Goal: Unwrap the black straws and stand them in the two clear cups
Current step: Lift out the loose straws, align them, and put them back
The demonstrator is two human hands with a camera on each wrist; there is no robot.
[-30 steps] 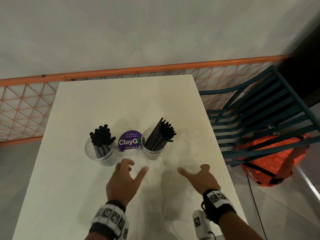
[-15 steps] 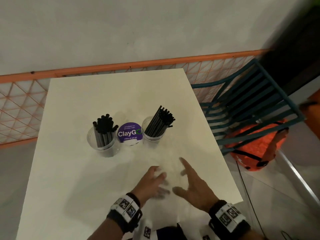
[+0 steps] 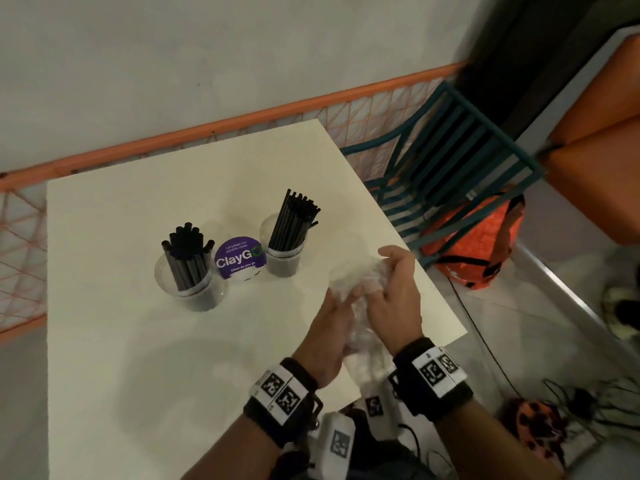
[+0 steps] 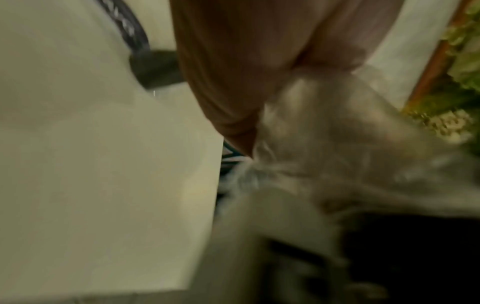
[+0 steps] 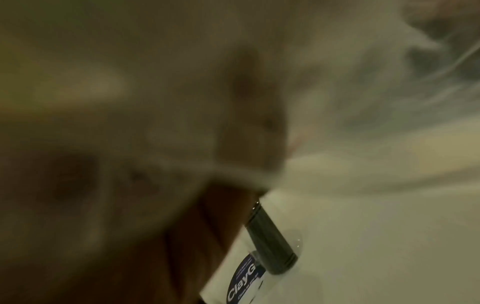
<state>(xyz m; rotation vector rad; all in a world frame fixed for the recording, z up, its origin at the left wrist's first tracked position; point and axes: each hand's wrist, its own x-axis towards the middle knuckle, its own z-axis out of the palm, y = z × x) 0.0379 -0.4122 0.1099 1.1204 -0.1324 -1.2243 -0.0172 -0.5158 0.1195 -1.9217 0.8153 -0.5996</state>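
Near the table's point(image 3: 138, 341) right edge, both my left hand point(image 3: 329, 336) and right hand point(image 3: 394, 292) crumple the empty clear wrapper point(image 3: 356, 282); both cups point(image 3: 188, 289) stand filled, so binning it comes next.

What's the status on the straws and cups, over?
Left hand and right hand both gripping crumpled clear wrapper at table's near right edge. Black straws standing in both clear cups. Nothing in the way.

Crumpled clear plastic wrap point(image 5: 389, 67) fills the blurred top, and below a cup of black straws point(image 5: 270, 242) stands beside a purple ClayGo sticker point(image 5: 245, 277).
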